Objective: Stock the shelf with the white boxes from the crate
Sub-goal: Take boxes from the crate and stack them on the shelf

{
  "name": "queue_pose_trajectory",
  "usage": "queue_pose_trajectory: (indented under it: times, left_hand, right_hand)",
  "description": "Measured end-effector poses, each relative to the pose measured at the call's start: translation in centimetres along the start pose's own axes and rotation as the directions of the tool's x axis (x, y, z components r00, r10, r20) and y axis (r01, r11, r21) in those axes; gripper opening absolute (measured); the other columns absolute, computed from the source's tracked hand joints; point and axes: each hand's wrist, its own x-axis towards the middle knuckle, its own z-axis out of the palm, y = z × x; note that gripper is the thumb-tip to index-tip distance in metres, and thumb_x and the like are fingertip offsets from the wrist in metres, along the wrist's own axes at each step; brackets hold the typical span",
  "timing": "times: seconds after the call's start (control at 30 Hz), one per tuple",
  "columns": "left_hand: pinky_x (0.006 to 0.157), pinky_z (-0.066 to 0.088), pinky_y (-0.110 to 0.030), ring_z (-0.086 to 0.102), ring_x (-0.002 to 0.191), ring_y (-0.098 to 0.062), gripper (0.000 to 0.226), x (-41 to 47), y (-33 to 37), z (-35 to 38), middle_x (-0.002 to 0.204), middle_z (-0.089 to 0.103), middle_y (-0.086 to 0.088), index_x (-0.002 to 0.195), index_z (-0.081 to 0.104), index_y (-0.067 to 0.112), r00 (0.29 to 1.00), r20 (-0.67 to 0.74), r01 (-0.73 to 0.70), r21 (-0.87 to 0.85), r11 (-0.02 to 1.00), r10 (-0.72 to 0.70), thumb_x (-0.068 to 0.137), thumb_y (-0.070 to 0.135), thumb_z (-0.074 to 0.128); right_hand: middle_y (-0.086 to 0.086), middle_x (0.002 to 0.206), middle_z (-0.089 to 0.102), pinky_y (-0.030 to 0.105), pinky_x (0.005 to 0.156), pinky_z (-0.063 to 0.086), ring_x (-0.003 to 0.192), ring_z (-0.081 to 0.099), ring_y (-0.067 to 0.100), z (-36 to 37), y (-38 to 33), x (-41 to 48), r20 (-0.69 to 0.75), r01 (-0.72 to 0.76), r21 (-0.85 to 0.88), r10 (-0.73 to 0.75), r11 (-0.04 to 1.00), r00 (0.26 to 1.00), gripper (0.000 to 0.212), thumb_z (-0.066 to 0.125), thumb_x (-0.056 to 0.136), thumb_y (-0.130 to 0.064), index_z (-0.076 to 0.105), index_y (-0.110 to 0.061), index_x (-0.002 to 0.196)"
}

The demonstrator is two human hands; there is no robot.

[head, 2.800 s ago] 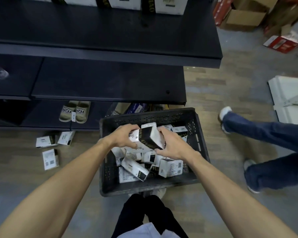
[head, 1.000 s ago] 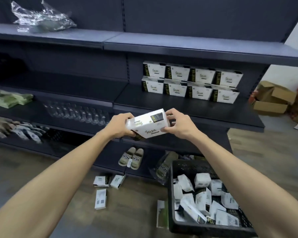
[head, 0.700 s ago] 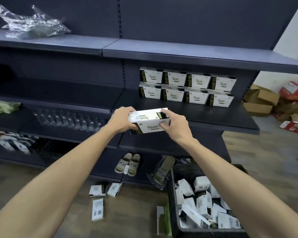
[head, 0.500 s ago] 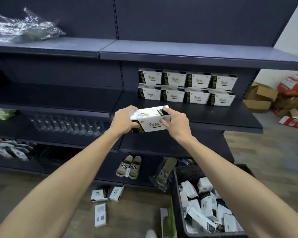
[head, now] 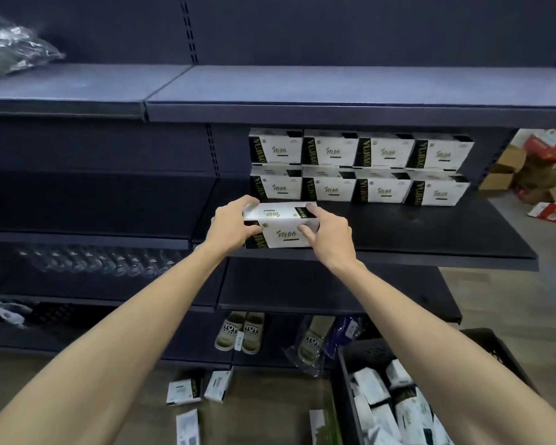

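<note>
I hold a white box (head: 281, 231) with a black end stripe between both hands at the front edge of the dark middle shelf (head: 430, 232). My left hand (head: 233, 224) grips its left end and my right hand (head: 328, 231) its right end. The box sits in front of two stacked rows of matching white boxes (head: 357, 170) at the back of that shelf. The black crate (head: 344, 396) stands on the floor at lower right, with several white boxes (head: 385, 409) lying loose in it.
Sandals (head: 239, 332) and bagged shoes (head: 312, 345) sit on the bottom shelf. A few small boxes (head: 196, 388) lie on the floor by the shelf base. Cardboard cartons (head: 540, 165) pile up at far right. A plastic bag (head: 10, 49) lies on the top shelf.
Both hands lifted the box from the crate, then carried it forward and down onto the front of the middle shelf. My view has moved closer to the shelf.
</note>
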Motion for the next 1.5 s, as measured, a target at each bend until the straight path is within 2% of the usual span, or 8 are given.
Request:
queue_pose_trajectory:
  times: [0.13, 0.23, 0.47, 0.7, 0.93, 1.1, 1.3, 1.5]
  left_hand:
    - [0.096, 0.049, -0.037, 0.058, 0.114, -0.022, 0.055, 3.4, -1.8, 0.5, 0.124, 0.064, 0.001, 0.131, 0.057, 0.029, 1.000, -0.004, -0.001, 0.018, 1.000, 0.001, 0.080, 0.023, 0.079]
    - [0.090, 0.049, -0.031, 0.059, 0.112, -0.025, 0.060, 5.7, -2.9, 0.6, 0.124, 0.064, -0.004, 0.134, 0.054, 0.028, 1.000, 0.004, 0.017, 0.020, 1.000, -0.017, 0.079, 0.027, 0.079]
    - [0.068, 0.049, -0.027, 0.061, 0.104, -0.023, 0.047, 11.3, -4.7, 1.9, 0.118, 0.064, 0.000, 0.122, 0.055, 0.024, 0.998, 0.063, -0.010, 0.007, 1.000, 0.010, 0.082, 0.021, 0.077]
    - [0.095, 0.049, -0.045, 0.054, 0.118, -0.027, 0.047, 15.3, -7.4, 4.4, 0.125, 0.061, 0.004, 0.124, 0.053, 0.032, 0.995, 0.098, 0.007, -0.014, 1.000, -0.005, 0.083, 0.023, 0.075]
    - [0.095, 0.049, -0.035, 0.058, 0.113, -0.020, 0.049, 18.5, -8.6, 4.2, 0.125, 0.063, 0.001, 0.128, 0.056, 0.023, 0.993, 0.070, -0.086, -0.082, 0.993, 0.092, 0.083, 0.023, 0.076]
    - [0.082, 0.052, -0.024, 0.060, 0.100, -0.009, 0.045, 21.9, -7.3, 1.4, 0.115, 0.064, 0.009, 0.123, 0.062, 0.023, 0.962, -0.028, -0.273, -0.119, 0.955, 0.272, 0.082, 0.033, 0.077]
    - [0.092, 0.053, -0.040, 0.062, 0.112, -0.023, 0.048, 25.7, -6.8, 0.8, 0.124, 0.064, -0.005, 0.125, 0.061, 0.009, 0.942, -0.081, -0.337, -0.183, 0.924, 0.327, 0.082, 0.023, 0.077]
    - [0.095, 0.052, -0.039, 0.056, 0.118, -0.018, 0.055, 27.2, -7.5, 2.0, 0.130, 0.059, -0.007, 0.132, 0.058, 0.012, 0.948, -0.127, -0.313, -0.225, 0.923, 0.290, 0.080, 0.011, 0.077]
  right_hand:
    - [0.012, 0.118, 0.068, 0.035, 0.090, 0.049, 0.111, 0.063, 0.032, 1.9, 0.4, 3.3, 0.019, 0.000, -0.015, 0.000, 1.000, 1.000, 0.047, 0.067, 0.093, -0.033, 0.056, -0.023, 0.137]
    - [0.012, 0.105, 0.069, 0.036, 0.084, 0.050, 0.103, 0.065, 0.036, 3.0, 0.4, 5.3, 0.052, -0.015, -0.007, 0.016, 1.000, 0.999, 0.049, 0.065, 0.093, -0.035, 0.055, -0.024, 0.139]
    - [0.010, 0.121, 0.069, 0.036, 0.084, 0.050, 0.109, 0.064, 0.031, 5.0, 0.8, 8.9, 0.008, -0.003, -0.168, 0.005, 0.986, 1.000, 0.050, 0.063, 0.095, -0.037, 0.052, -0.021, 0.142]
    - [0.007, 0.136, 0.060, 0.035, 0.101, 0.042, 0.124, 0.057, 0.026, 7.2, 1.7, 11.7, 0.029, -0.093, -0.141, 0.098, 0.986, 0.995, 0.053, 0.064, 0.095, -0.031, 0.048, -0.019, 0.145]
    - [0.007, 0.135, 0.061, 0.039, 0.104, 0.045, 0.121, 0.059, 0.025, 8.1, 1.5, 14.9, 0.019, -0.069, -0.154, 0.073, 0.986, 0.997, 0.054, 0.063, 0.096, -0.029, 0.046, -0.018, 0.146]
    - [0.009, 0.125, 0.067, 0.040, 0.101, 0.043, 0.115, 0.061, 0.029, 6.0, 0.3, 18.4, -0.076, 0.046, -0.256, -0.068, 0.965, 0.995, 0.050, 0.060, 0.096, -0.039, 0.051, -0.021, 0.142]
    - [0.003, 0.131, 0.064, 0.035, 0.103, 0.043, 0.120, 0.059, 0.023, 5.4, -0.8, 22.3, -0.128, 0.033, -0.217, -0.062, 0.975, 0.990, 0.051, 0.063, 0.094, -0.038, 0.053, -0.022, 0.141]
    - [0.002, 0.136, 0.060, 0.036, 0.106, 0.041, 0.127, 0.053, 0.025, 6.7, -0.3, 24.4, -0.138, 0.021, -0.223, -0.053, 0.975, 0.989, 0.051, 0.064, 0.095, -0.032, 0.050, -0.020, 0.142]
